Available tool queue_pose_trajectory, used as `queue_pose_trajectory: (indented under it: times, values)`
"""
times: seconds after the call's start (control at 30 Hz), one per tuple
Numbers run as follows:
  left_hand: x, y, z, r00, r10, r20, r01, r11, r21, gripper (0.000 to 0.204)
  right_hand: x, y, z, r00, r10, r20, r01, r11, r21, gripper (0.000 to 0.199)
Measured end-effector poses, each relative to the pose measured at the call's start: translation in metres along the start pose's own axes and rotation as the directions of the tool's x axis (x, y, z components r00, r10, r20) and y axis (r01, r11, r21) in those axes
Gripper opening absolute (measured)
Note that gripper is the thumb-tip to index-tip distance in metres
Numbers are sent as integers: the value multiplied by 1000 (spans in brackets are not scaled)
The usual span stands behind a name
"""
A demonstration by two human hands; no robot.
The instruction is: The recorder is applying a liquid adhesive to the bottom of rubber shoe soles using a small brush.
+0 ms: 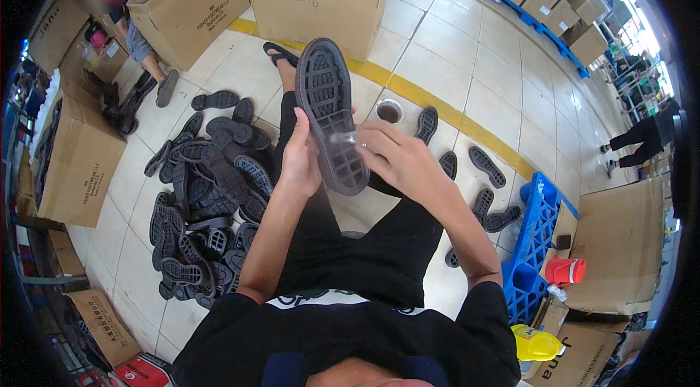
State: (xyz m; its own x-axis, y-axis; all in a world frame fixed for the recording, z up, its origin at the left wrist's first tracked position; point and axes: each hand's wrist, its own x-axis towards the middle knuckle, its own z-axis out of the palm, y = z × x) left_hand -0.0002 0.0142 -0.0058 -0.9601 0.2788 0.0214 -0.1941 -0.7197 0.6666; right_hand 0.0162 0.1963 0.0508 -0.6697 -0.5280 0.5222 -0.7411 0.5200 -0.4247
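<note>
Pale floor tiles (503,99) are crossed by a yellow stripe (437,106), and cardboard boxes (313,11) are set around. One dark shoe sole (324,77) is held up in front of the black trousers (397,245), gridded side in view. It is gripped by the left hand (297,161), with the thumb laid along the edge, fingers wrapped behind and forearm raised steeply. The right hand (397,157) is brought in from the right, elbow bent, fingers curled at the sole's lower half; whether anything is pinched there cannot be told. Loose soles (219,161) are heaped on the left.
</note>
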Motion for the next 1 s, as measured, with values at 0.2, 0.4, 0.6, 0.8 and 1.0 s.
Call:
queue_pose_trajectory:
  times: [0.2,0.4,0.6,0.8,1.0]
  values:
    - [-5,0,4,994,-57,-97,61,998,35,70,12,5,7,980,-182,-77,170,974,-149,24]
    - [0,7,0,996,-57,68,59,998,-34,72,-11,-3,8,958,-281,60,287,944,-161,27]
    - [4,15,-10,1000,10,-19,-11,999,-44,73,-39,-8,0,921,-243,304,259,966,-13,24]
    - [1,5,-1,999,-39,1,39,998,-45,70,-5,10,5,998,-54,-14,55,997,52,17]
    - [2,15,-3,999,-17,39,19,999,-36,70,-14,1,10,961,-255,111,271,947,-170,18]
